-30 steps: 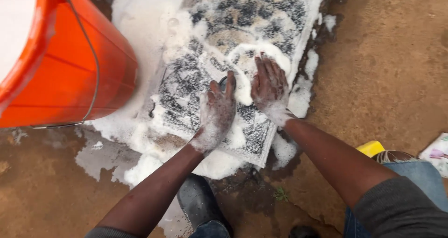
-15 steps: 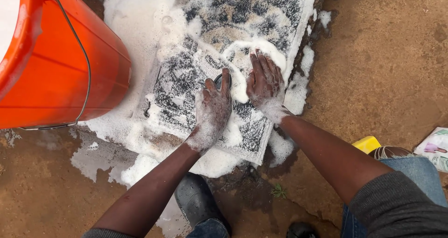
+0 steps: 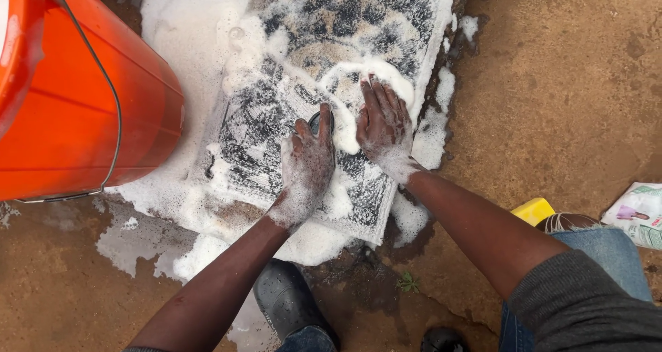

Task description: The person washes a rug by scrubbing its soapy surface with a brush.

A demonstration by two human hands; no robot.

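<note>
Soapy white foam hides much of what you are working on: a patterned black-and-white mat lying flat on the brown dirt ground, its far edge cut off at the top of the view and its left side buried under suds. Your left hand presses palm-down near the middle of the mat, fingers together and coated in lather; a dark rounded object peeks out just past its fingertips, and you cannot tell from this view what it is or whether the hand grips it. Your right hand lies flat and open just beside the left, fingers spread a little, pushing into a ridge of foam and grasping nothing. Both forearms reach in from the bottom, with grey sleeves barely in view at the edge.

An orange bucket with a thin wire handle stands at the left, touching the foam; only part of its side and rim shows, so its contents cannot be seen. A dark rubber boot pokes out below the mat's near edge. At the right, your blue denim knee partly covers a yellow object, and a printed packet lies on the ground, cut off by the frame.
</note>
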